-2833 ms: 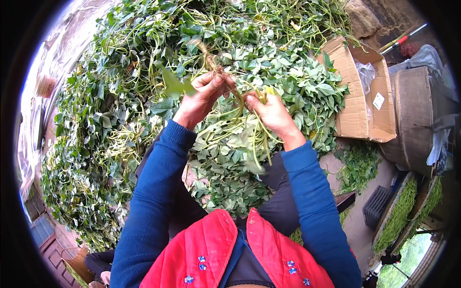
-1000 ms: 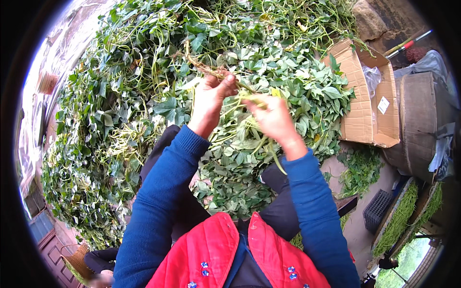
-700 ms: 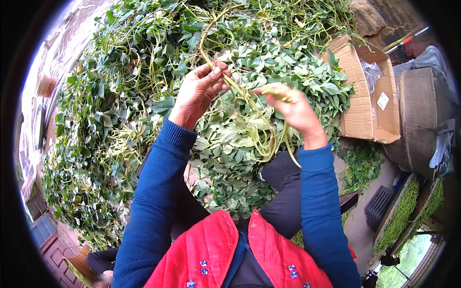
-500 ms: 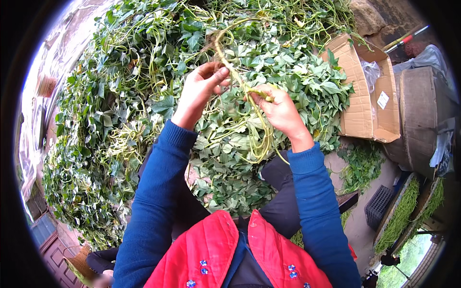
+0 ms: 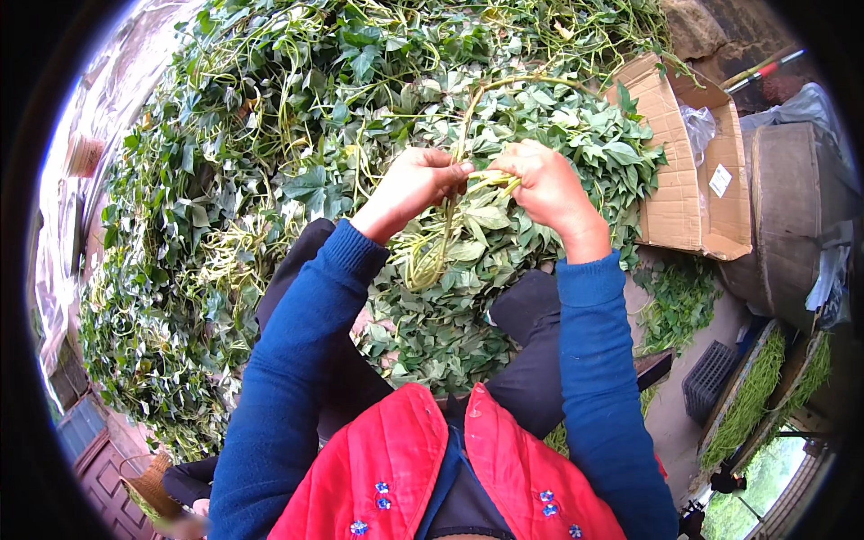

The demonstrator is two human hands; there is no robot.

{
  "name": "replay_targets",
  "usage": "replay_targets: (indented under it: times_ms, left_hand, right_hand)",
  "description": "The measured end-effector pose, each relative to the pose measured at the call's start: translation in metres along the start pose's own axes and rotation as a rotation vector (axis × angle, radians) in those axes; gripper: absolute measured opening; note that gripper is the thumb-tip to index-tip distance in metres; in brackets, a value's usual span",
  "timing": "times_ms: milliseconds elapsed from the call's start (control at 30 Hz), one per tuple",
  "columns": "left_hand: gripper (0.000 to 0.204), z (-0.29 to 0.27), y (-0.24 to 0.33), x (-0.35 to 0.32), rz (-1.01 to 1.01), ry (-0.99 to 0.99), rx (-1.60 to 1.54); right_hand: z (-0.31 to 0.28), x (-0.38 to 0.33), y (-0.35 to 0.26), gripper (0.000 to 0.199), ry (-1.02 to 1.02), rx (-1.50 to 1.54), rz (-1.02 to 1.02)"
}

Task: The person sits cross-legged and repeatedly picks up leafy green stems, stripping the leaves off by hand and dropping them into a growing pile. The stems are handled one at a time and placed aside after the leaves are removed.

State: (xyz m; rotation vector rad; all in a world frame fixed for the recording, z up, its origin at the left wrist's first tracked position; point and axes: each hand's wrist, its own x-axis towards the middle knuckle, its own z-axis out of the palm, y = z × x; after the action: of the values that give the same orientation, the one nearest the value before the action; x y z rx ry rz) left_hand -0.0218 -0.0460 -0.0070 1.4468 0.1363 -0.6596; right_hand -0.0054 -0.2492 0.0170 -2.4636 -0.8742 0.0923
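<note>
A long leafless vine arcs above my hands and passes down through the fingertips of my left hand, which are closed on it. Its lower part hangs in a loop beside a pale bunch of stems in front of my knees. My right hand is closed around several short green stalks, their ends pointing toward my left fingertips. The two hands are close together, over a large pile of green leaves and vines.
Vines with leaves are heaped along the left. An open cardboard box stands at the right beside a large brown round container. Farther down are a black plastic basket and round trays holding green stems. A person sits near a wicker basket at lower left.
My left hand has moved right and down, close to my right hand. My right hand has shifted slightly right. The vine's upper end has swung from the left over to the right.
</note>
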Motion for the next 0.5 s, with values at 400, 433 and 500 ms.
replay_targets:
  times_ms: [400, 433, 500]
  left_hand:
    - [0.020, -0.025, 0.003, 0.001, 0.170, 0.035, -0.588]
    - [0.021, -0.026, 0.004, 0.002, 0.189, 0.021, -0.616]
    - [0.023, -0.025, 0.008, 0.002, 0.164, 0.091, -0.450]
  right_hand:
    - [0.021, 0.002, -0.033, 0.027, 0.021, 0.595, 0.180]
    - [0.027, 0.005, -0.032, 0.027, -0.001, 0.511, 0.148]
    - [0.030, 0.003, -0.028, 0.022, 0.015, 0.465, 0.204]
